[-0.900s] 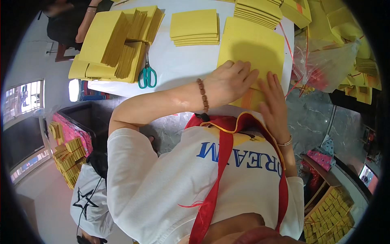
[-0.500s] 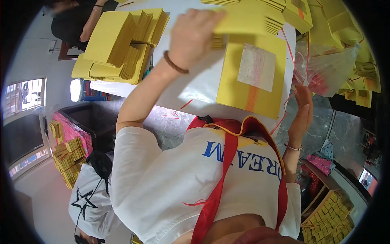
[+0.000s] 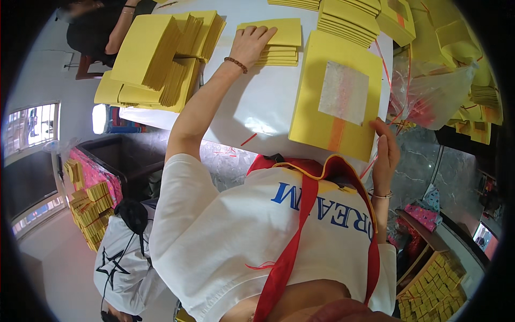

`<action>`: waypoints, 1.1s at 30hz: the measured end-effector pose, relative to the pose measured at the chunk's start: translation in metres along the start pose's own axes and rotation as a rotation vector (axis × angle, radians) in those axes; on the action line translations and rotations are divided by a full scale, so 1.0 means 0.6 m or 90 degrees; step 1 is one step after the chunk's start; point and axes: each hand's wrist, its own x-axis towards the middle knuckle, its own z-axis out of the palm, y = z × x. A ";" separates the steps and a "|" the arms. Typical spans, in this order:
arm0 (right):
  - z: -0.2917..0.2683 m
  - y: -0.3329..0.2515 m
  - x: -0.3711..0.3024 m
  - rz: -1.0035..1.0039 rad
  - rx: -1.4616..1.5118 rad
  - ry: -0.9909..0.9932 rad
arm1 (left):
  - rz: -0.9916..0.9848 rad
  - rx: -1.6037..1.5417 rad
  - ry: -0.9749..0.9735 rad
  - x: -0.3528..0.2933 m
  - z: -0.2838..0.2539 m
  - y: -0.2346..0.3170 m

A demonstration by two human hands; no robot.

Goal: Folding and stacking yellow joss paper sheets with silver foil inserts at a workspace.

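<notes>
On the yellow packet stack, the left hand, fingers spread, had apparently laid another; the right hand's bent loosely beside the block.

The paper stack is yellow, the package yellow with an orange strip and pink-streaked whitish patch.

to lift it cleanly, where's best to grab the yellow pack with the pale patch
Perhaps grip the yellow pack at its left and right sides, a hand from each: it lies flat, top broad, and the right hand is at its right edge.
</notes>
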 end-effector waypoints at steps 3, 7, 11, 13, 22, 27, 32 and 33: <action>0.004 0.001 0.002 -0.012 -0.015 0.003 | 0.000 0.007 -0.059 -0.014 0.012 -0.004; 0.005 0.004 0.003 -0.026 -0.044 -0.007 | -0.024 -0.012 -0.236 -0.030 0.021 -0.006; 0.009 0.006 0.007 -0.053 -0.059 -0.005 | -0.025 -0.011 -0.194 -0.047 0.029 -0.001; 0.007 0.006 0.004 -0.055 -0.065 0.001 | -0.015 -0.008 -0.185 -0.045 0.033 0.000; 0.001 0.015 0.007 -0.070 -0.055 0.002 | -0.008 -0.038 -0.249 -0.016 -0.005 -0.010; 0.003 0.008 0.010 -0.143 -0.089 0.007 | -0.002 -0.035 -0.183 -0.012 -0.040 -0.005; 0.004 0.016 0.012 -0.121 -0.102 -0.012 | -0.062 -0.353 -0.058 0.001 -0.138 0.072; 0.003 0.019 0.014 -0.133 -0.108 -0.004 | -0.063 -0.431 -0.100 -0.004 -0.170 0.114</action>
